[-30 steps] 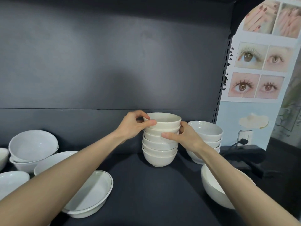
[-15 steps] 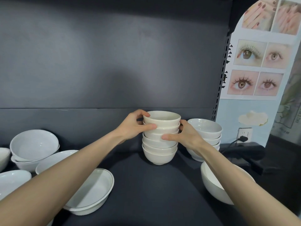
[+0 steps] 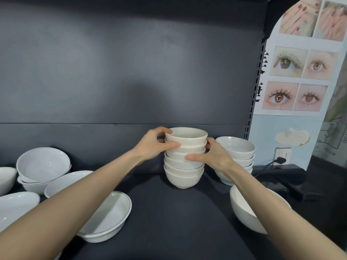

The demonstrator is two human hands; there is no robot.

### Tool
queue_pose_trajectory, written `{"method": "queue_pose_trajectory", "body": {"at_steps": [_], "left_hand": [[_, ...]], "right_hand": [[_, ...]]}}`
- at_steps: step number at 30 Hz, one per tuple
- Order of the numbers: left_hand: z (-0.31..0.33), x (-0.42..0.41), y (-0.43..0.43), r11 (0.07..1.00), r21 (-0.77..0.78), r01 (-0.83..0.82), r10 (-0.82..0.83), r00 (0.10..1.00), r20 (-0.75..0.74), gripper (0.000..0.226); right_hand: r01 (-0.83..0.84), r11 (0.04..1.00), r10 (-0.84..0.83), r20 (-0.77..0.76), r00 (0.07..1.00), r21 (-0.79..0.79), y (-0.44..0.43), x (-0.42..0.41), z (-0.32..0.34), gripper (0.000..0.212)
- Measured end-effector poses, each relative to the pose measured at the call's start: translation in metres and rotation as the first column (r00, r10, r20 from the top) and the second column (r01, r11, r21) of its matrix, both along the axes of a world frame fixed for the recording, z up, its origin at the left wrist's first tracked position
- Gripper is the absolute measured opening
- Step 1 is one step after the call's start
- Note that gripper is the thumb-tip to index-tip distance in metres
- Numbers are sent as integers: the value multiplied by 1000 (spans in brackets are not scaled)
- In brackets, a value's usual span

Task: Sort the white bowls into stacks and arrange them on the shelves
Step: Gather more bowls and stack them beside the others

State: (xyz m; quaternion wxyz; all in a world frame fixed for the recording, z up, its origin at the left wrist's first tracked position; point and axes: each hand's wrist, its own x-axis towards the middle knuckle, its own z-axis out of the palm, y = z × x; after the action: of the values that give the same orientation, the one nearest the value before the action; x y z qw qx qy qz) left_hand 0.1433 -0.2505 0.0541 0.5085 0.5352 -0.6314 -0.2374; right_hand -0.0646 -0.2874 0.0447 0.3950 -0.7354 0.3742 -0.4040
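A stack of several small cream-white bowls [image 3: 185, 171] stands on the dark shelf [image 3: 169, 222] near its back wall. My left hand [image 3: 153, 145] grips the upper bowls from the left, thumb across the front. My right hand [image 3: 214, 156] presses the stack's right side, thumb on the middle bowls. A second stack of white bowls [image 3: 237, 156] stands just right of it, partly hidden behind my right hand.
A large white bowl [image 3: 249, 212] sits at front right under my right forearm. Rimmed shallow bowls [image 3: 109, 220] lie front left, with nested bowls [image 3: 42, 167] and more dishes [image 3: 16, 207] further left. A black plug and cable [image 3: 276, 162] run at right, beside a poster.
Both hands keep their hold on the stack. The stack and hands sit slightly higher and further back on the shelf in view than a second ago.
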Motion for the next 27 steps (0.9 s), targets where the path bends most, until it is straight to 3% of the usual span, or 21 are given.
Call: {"method": "queue_pose_trajectory", "body": {"at_steps": [7, 18, 21, 27], "left_hand": [[3, -1, -1, 999, -2, -37, 37, 998, 58, 48], [-1, -6, 7, 984, -59, -165, 171, 979, 111, 53], [2, -10, 14, 964, -97, -248, 262, 947, 184, 55], [23, -17, 39, 943, -105, -316, 330, 839, 433, 29]], "right_hand": [[-28, 1000, 28, -37, 999, -3, -3, -6, -1, 59], [75, 994, -87, -157, 984, -83, -5, -5, 1, 80], [98, 991, -116, -219, 969, -91, -6, -5, 2, 82], [166, 964, -226, -307, 925, -209, 6, -11, 18, 48]]}}
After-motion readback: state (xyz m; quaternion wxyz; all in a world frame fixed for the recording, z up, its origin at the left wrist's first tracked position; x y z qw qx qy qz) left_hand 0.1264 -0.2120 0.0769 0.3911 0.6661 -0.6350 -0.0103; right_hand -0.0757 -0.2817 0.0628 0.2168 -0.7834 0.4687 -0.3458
